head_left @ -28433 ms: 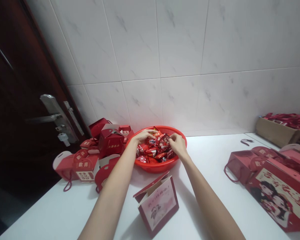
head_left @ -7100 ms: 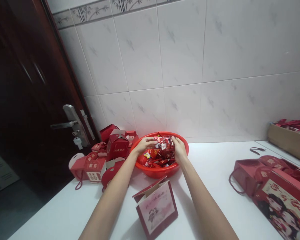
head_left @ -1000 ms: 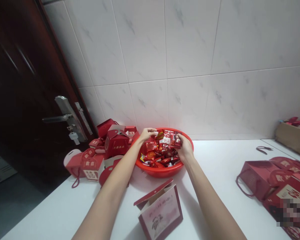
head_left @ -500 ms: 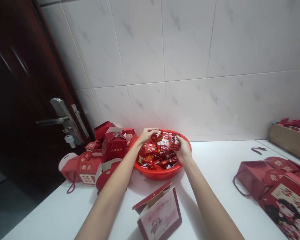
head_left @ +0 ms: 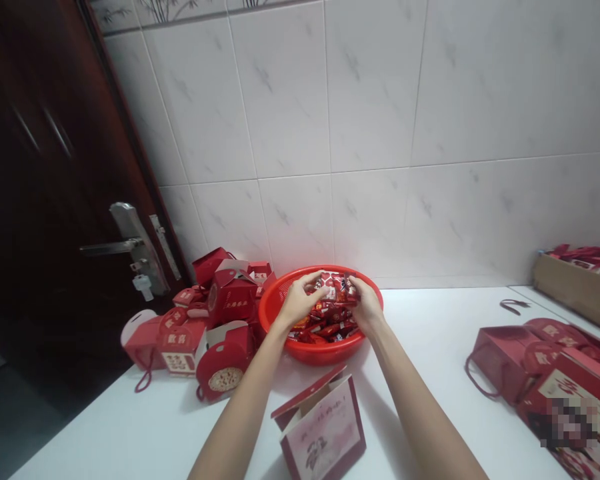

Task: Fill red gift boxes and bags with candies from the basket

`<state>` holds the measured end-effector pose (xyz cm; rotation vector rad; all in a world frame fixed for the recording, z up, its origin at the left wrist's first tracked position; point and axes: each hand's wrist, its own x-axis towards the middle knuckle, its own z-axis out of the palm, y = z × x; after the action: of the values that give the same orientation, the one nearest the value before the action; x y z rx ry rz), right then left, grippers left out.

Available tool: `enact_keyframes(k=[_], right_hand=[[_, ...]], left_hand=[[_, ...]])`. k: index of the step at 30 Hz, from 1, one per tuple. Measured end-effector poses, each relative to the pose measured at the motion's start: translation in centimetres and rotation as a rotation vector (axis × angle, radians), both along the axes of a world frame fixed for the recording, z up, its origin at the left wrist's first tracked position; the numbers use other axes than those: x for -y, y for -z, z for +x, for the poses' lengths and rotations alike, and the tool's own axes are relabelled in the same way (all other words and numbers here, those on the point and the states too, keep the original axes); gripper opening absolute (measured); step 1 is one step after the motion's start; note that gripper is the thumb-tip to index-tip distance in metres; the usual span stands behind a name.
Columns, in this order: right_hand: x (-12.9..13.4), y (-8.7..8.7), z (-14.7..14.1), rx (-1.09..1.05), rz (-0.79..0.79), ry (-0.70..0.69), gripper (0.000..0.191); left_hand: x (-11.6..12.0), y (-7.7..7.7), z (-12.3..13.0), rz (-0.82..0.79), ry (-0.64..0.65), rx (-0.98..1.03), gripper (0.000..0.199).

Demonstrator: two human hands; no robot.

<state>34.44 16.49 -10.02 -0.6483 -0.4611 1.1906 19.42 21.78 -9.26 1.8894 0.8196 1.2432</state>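
Note:
A round red plastic basket holds a heap of red wrapped candies. Above the heap, my left hand curls its thumb and fingers around the left end of some shiny red candy packets. My right hand pinches a dark red candy packet close beside them. The fingers partly cover the packets, and I cannot tell how many each hand has. Nearer to me, between my forearms, stands a small pink and red gift box with its top flaps open.
Red gift boxes are piled left of the basket, some open. More red boxes with cord handles lie at the right. A cardboard carton and a dark strap are farther back. Behind are a tiled wall and a door.
My left hand has moved right and toward me, from the basket's back left to its middle, closer to my right hand. The packets are now gathered between both hands. The view has shifted slightly.

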Motion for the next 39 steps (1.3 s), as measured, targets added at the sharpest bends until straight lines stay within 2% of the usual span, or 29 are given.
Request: enact_keyframes(k=[3, 9, 14, 19, 23, 27, 33, 37, 39], right_hand=[[0.0, 0.1, 0.1, 0.047, 0.017, -0.043, 0.021], [-0.1, 0.4, 0.2, 0.1, 0.061, -0.028, 0.025], [0.1, 0.2, 0.0, 0.157, 0.094, -0.014, 0.027], [0.5, -0.3, -0.3, 0.221, 0.061, -0.041, 0.03], [1.0, -1.0, -0.2, 0.291, 0.106, -0.092, 0.033], [1.4, -1.5, 0.5, 0.449, 0.102, -0.093, 0.037], [1.6, -1.3, 2.0, 0.583, 0.087, -0.086, 0.031], [2.1, -1.7, 2.5, 0.733, 0.073, -0.127, 0.024], [2.6, -2.1, 2.3, 0.768, 0.108, -0.096, 0.023]], left_hand=[[0.1, 0.1, 0.0, 0.056, -0.027, -0.024, 0.05], [0.3, 0.1, 0.1, 0.137, -0.056, -0.047, 0.046], [0.6, -0.4, -0.2, 0.118, -0.019, -0.016, 0.046], [0.8, -0.6, -0.6, 0.047, 0.045, 0.037, 0.053], [0.9, -0.6, -0.5, 0.062, 0.028, 0.081, 0.048], [1.0, -1.0, -0.7, 0.104, -0.015, 0.099, 0.046], [1.1, -1.9, -1.5, 0.114, -0.075, 0.113, 0.048], [1.1, -2.2, -1.9, 0.066, -0.059, 0.141, 0.052], [1.3, -2.3, -1.9, 0.049, -0.035, 0.143, 0.054]])
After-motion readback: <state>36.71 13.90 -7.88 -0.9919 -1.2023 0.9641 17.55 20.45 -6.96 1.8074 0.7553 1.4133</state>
